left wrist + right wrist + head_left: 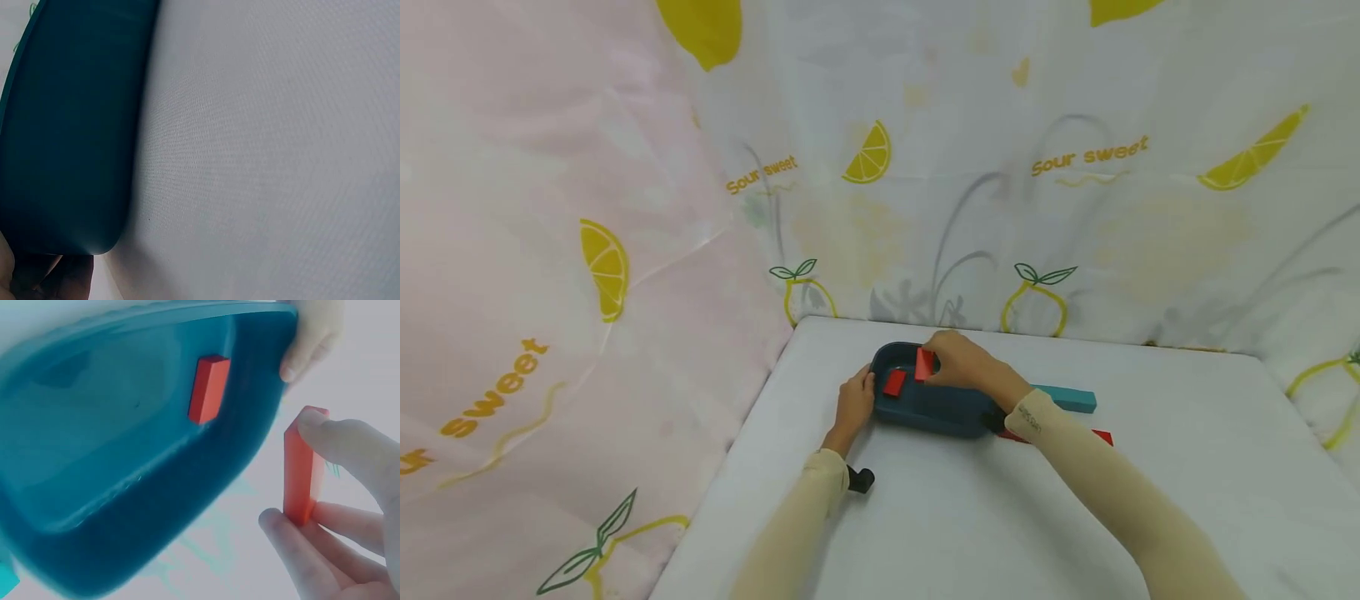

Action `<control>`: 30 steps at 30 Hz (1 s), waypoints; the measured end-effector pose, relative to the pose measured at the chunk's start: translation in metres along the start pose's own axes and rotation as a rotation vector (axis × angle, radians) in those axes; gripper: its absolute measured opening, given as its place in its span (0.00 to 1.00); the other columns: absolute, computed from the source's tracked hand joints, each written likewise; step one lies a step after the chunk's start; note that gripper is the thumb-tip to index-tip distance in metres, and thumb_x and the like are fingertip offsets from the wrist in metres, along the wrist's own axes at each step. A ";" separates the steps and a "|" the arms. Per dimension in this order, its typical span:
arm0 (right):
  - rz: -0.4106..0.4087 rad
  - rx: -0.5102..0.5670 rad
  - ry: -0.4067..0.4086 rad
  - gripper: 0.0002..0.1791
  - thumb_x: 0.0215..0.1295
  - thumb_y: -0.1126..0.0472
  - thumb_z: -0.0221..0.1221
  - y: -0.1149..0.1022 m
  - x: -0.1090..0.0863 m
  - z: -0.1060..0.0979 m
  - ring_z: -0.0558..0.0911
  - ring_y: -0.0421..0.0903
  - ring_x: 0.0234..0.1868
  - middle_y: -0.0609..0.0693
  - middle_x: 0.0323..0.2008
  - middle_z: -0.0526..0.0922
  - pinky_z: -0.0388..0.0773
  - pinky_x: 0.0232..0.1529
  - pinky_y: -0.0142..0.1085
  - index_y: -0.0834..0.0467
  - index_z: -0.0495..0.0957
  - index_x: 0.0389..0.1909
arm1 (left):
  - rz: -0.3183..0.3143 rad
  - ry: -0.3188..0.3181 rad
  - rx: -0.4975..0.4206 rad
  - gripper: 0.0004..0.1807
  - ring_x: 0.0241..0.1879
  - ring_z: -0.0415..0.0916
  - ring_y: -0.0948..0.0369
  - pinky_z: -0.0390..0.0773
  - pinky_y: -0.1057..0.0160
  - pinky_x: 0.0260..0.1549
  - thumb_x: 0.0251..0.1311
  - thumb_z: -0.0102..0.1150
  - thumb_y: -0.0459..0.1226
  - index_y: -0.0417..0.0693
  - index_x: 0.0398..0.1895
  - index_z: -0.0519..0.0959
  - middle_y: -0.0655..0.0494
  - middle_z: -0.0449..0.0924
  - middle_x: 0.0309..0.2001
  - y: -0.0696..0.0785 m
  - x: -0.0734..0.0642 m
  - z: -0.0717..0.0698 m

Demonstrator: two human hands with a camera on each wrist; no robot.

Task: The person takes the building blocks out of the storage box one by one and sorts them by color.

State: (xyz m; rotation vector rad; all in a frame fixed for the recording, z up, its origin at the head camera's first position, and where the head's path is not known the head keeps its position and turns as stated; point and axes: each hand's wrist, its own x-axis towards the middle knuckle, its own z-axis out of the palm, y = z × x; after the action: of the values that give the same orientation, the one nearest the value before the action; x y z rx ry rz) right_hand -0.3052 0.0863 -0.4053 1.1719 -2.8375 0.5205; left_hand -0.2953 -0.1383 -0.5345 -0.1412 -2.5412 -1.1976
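Observation:
A dark teal plastic basin (925, 423) stands on the white table. My left hand (853, 404) grips its left end by the rim; in the right wrist view the thumb (289, 372) of that hand lies over the edge. Above the basin's far side, my right hand (961, 363) pinches a red rectangular block (300, 475) by its two ends, between thumb and fingers. Another red block (209, 389) lies on the basin floor near the left end. The left wrist view holds mostly the basin's outer wall (75, 137) and tabletop.
To the right of the basin lies a long teal block (1067, 398), partly behind the right forearm. Red pieces (1102, 437) lie under that forearm, mostly hidden. A lemon-printed cloth (917, 242) hangs along the table's back and left.

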 end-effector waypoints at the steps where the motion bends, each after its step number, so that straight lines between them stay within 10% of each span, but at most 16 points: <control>1: 0.013 0.013 0.002 0.20 0.50 0.58 0.73 0.001 -0.006 -0.003 0.73 0.46 0.34 0.52 0.36 0.81 0.73 0.34 0.36 0.64 0.82 0.42 | -0.007 0.002 -0.004 0.17 0.49 0.79 0.50 0.76 0.48 0.52 0.72 0.47 0.33 0.32 0.58 0.76 0.39 0.81 0.50 0.000 0.000 -0.001; 15: 0.255 0.089 -0.005 0.30 0.51 0.57 0.73 0.025 -0.106 -0.018 0.78 0.50 0.44 0.55 0.46 0.82 0.81 0.44 0.40 0.68 0.78 0.54 | -0.037 -0.015 -0.009 0.18 0.57 0.75 0.45 0.73 0.46 0.56 0.72 0.47 0.32 0.31 0.59 0.75 0.37 0.77 0.56 0.003 0.001 0.002; 30: 0.306 0.185 -0.021 0.25 0.46 0.60 0.75 0.028 -0.154 0.026 0.73 0.43 0.33 0.47 0.30 0.80 0.74 0.27 0.31 0.64 0.82 0.47 | -0.081 -0.030 -0.004 0.19 0.60 0.73 0.46 0.70 0.48 0.60 0.73 0.46 0.34 0.33 0.61 0.74 0.38 0.76 0.58 0.003 0.002 0.005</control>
State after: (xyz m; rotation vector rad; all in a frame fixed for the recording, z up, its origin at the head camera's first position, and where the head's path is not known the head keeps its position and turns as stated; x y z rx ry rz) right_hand -0.2116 0.2008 -0.4616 0.7639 -3.0584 0.8029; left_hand -0.2980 -0.1325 -0.5341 -0.0589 -2.5931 -1.2395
